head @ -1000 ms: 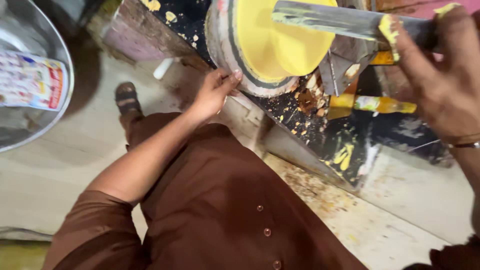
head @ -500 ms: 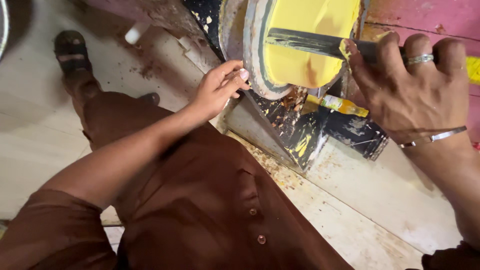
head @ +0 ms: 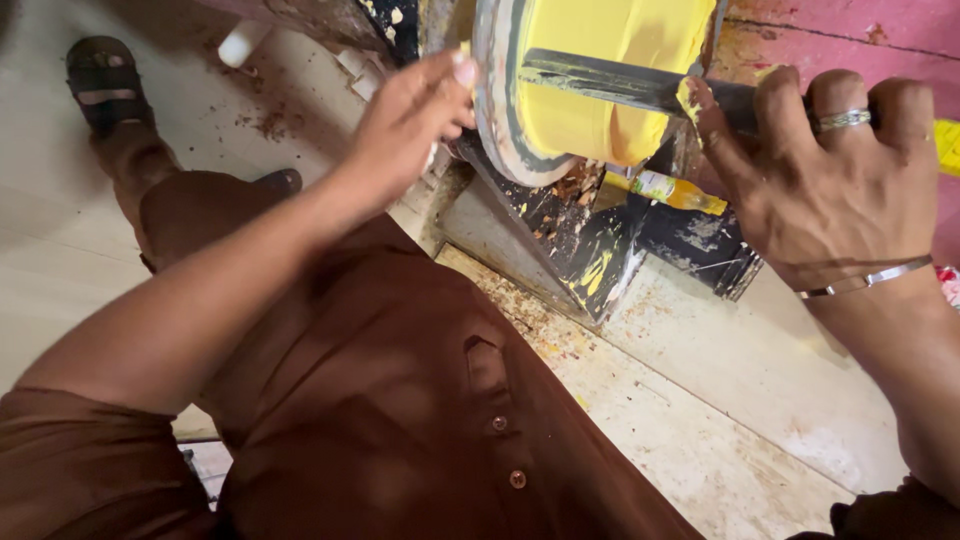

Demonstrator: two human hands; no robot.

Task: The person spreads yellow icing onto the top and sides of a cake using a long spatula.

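A yellow painted round piece (head: 610,70) sits on a lathe with a grey-rimmed disc (head: 495,110) at its left end. My right hand (head: 830,170), wearing a ring and a thin bangle, grips a long dark paint-stained tool (head: 610,82) laid across the yellow piece. My left hand (head: 405,130) reaches to the disc's edge, with fingertips pinched at the rim; a small yellowish bit shows at the fingertips, but I cannot tell what it is.
A black, paint-spattered lathe base (head: 600,250) stands under the piece, with a yellow-smeared stick (head: 665,188) lying on it. Wood shavings cover the pale board (head: 700,400) below. My brown clothing fills the foreground; a sandalled foot (head: 100,75) is at upper left.
The view has closed in on the lathe. My left hand rose from the base's edge up to the disc's rim. The right hand keeps the tool on the yellow piece.
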